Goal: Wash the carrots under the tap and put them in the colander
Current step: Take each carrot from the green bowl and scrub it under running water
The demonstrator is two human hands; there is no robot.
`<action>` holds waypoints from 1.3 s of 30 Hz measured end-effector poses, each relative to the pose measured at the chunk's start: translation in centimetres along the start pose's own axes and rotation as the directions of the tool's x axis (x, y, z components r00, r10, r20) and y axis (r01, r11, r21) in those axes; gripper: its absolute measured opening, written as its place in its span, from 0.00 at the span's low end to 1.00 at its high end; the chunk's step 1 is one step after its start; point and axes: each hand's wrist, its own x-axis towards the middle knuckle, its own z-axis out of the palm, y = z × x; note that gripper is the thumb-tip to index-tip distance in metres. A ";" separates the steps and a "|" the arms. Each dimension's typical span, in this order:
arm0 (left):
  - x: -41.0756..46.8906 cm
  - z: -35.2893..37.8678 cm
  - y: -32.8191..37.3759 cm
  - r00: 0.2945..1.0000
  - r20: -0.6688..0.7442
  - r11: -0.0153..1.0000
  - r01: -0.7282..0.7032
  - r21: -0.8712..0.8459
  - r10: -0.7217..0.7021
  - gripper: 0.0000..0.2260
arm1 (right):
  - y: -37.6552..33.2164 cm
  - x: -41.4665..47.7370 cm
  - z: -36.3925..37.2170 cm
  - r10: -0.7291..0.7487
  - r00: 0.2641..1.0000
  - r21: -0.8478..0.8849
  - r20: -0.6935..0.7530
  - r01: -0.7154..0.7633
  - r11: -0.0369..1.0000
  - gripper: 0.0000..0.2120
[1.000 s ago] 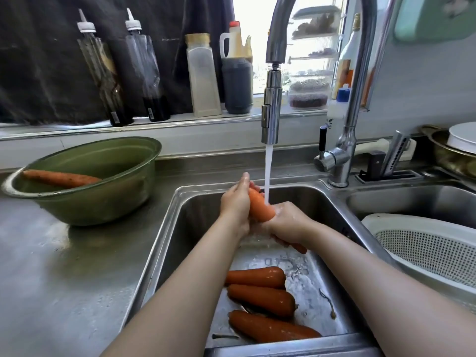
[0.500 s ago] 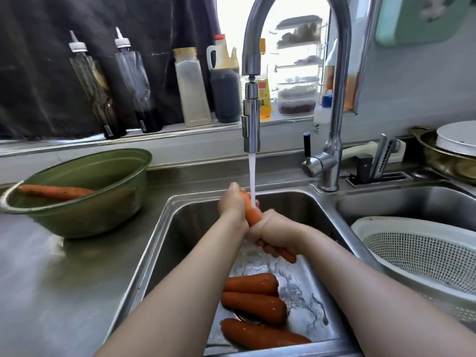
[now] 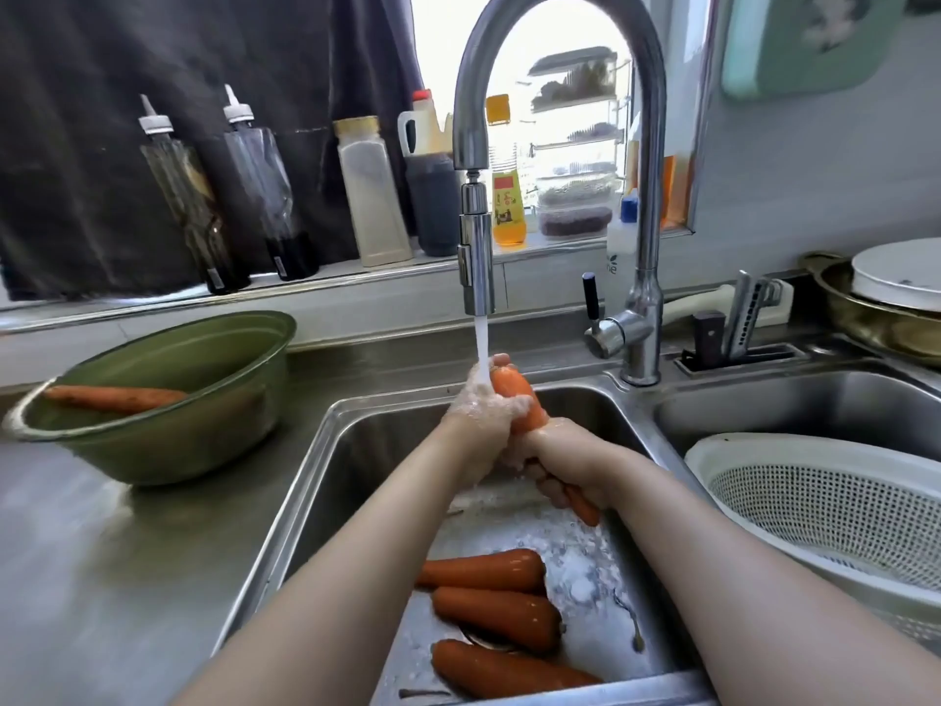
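Carrot [image 3: 514, 397] is held tilted over the left sink basin [image 3: 326, 450], thick end up at 11 o'clock, thin tip down at 5 o'clock. Water stream [image 3: 481, 338] from the tap [image 3: 476, 257] at 12 o'clock lands on the thick end and on the left hand [image 3: 478, 417]. Left hand wraps the upper part, fingers curled round it. Right hand [image 3: 568, 463] grips the lower part in a fist, tip poking out below. Both hands wet.

At 6 o'clock from the hands, three more carrots [image 3: 496, 616] lie side by side on the basin floor. At 9 o'clock, a green bowl [image 3: 153, 445] sits on the steel counter [image 3: 102, 578], with a single carrot [image 3: 114, 397] lying inside. At 3 o'clock, the white colander [image 3: 814, 501] sits in the right basin [image 3: 794, 400], well apart from the hands. Past the tap at 12 o'clock, bottles [image 3: 374, 196] stand in a row on the window sill [image 3: 356, 277].
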 end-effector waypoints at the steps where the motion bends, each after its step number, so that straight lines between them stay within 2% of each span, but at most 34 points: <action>1: -0.2 -0.2 -0.2 1.000 -0.018 1.000 0.005 -0.004 -0.006 0.20 | -0.1 0.0 0.0 0.010 0.999 0.012 0.050 -0.011 1.000 0.02; 5: 0.5 -0.2 -1.0 0.954 -0.296 0.994 0.023 -0.110 -0.055 0.05 | -0.5 0.1 1.4 0.058 0.989 -0.109 0.133 -0.044 0.993 0.05; 7: 1.0 -0.5 -1.7 0.939 -0.343 0.991 -0.015 -0.133 -0.032 0.08 | -0.5 0.1 1.9 0.063 0.987 -0.118 0.146 -0.046 0.992 0.07; 9: 0.5 -1.4 -1.8 0.971 -0.238 0.989 -0.003 -0.145 -0.032 0.06 | -0.5 -0.1 1.4 0.083 0.985 -0.133 0.150 -0.063 0.989 0.08; 10: 0.0 -1.9 -1.8 0.989 -0.134 0.984 0.032 -0.176 -0.056 0.04 | -0.4 -0.2 1.0 0.098 0.985 -0.150 0.145 -0.076 0.986 0.08; 12: -0.9 -3.2 -1.9 0.994 0.087 0.984 0.081 -0.156 -0.068 0.14 | -0.3 -0.4 0.4 0.120 0.984 -0.195 0.133 -0.093 0.976 0.06; 14: -0.9 -4.4 -2.7 0.978 0.194 0.985 0.100 -0.140 -0.072 0.22 | -0.3 -0.3 0.6 0.114 0.988 -0.248 0.103 -0.085 0.965 0.05; 16: -1.2 -4.6 -3.2 0.992 0.118 0.984 0.064 -0.169 -0.045 0.20 | -0.4 0.1 1.5 0.067 0.997 -0.352 0.031 -0.052 0.934 0.06; 19: -1.5 -3.5 -2.3 0.978 -0.200 0.988 0.024 -0.151 -0.055 0.03 | -0.6 0.8 3.0 -0.010 0.999 -0.425 -0.033 -0.005 0.905 0.10; 21: -0.8 -3.8 -2.2 0.954 -0.294 0.988 0.003 -0.157 -0.049 0.09 | -0.6 1.1 3.5 -0.028 0.999 -0.396 -0.040 0.010 0.918 0.14; 23: 0.0 -4.5 -2.8 0.981 -0.187 0.989 0.023 -0.149 -0.051 0.09 | -0.5 1.2 3.4 -0.048 0.997 -0.416 -0.063 0.018 0.909 0.15; 25: 0.4 -5.5 -3.7 0.998 0.051 0.973 0.059 -0.222 -0.049 0.09 | -0.3 1.2 2.9 -0.068 0.991 -0.492 -0.116 0.002 0.871 0.14; 27: 0.6 -6.5 -4.5 0.968 0.248 0.965 0.108 -0.237 -0.047 0.19 | -0.1 1.2 2.5 -0.078 0.984 -0.549 -0.160 -0.023 0.836 0.10; 28: 0.6 -6.6 -4.8 0.959 0.281 0.972 0.090 -0.218 -0.026 0.21 | -0.1 1.2 2.4 -0.083 0.982 -0.558 -0.171 -0.027 0.829 0.08; 31: 0.2 -5.9 -4.5 0.987 0.155 0.990 -0.014 -0.139 0.036 0.22 | -0.2 1.0 2.4 -0.103 0.981 -0.564 -0.165 -0.009 0.826 0.09; 33: -0.3 -4.7 -3.7 1.000 -0.025 0.996 -0.018 -0.091 0.015 0.16 | -0.4 0.9 2.8 -0.089 0.983 -0.541 -0.163 -0.014 0.841 0.07; 35: -0.4 -4.3 -3.1 0.984 -0.174 1.000 -0.022 -0.007 0.020 0.10 | -0.5 0.9 3.3 -0.060 0.985 -0.499 -0.160 -0.028 0.866 0.12; 37: -0.2 -4.9 -3.2 0.989 -0.143 0.999 -0.022 0.043 0.028 0.12 | -0.5 1.0 3.1 -0.037 0.991 -0.457 -0.126 -0.025 0.889 0.21; 39: 0.0 -6.1 -3.6 0.998 0.058 0.995 0.016 -0.096 -0.010 0.13 | -0.2 0.9 2.5 -0.033 0.996 -0.436 -0.086 -0.008 0.900 0.28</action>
